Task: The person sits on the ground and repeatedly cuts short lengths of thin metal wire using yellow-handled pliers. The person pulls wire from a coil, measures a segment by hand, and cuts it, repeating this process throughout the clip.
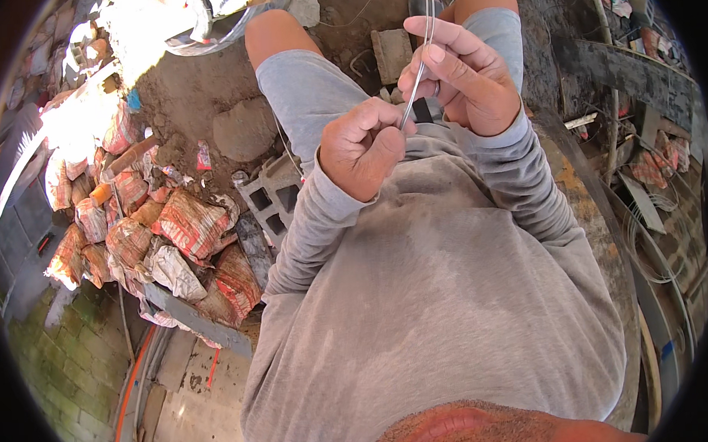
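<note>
Thin silvery metal wires [416,86] run in a narrow bundle between my two hands and on past the top edge of the picture. My left hand [363,147] is closed, pinching the lower end of the wires between thumb and curled fingers. Higher up and to the right, my right hand [470,73] has its thumb and fingertips closed on the same wires, with a ring on one finger. Both hands are above my lap, between the knees of my grey shorts [310,82]. A small dark piece [422,109] shows behind the hands; its kind is unclear.
Stuffed, torn red-and-white sacks [190,223] are heaped at left. A hollow concrete block [271,196] stands by my left arm. Ahead are a smaller block [393,54] and a round-rimmed container [231,38]. A dark plank [622,75] and coiled wire [655,242] are at right.
</note>
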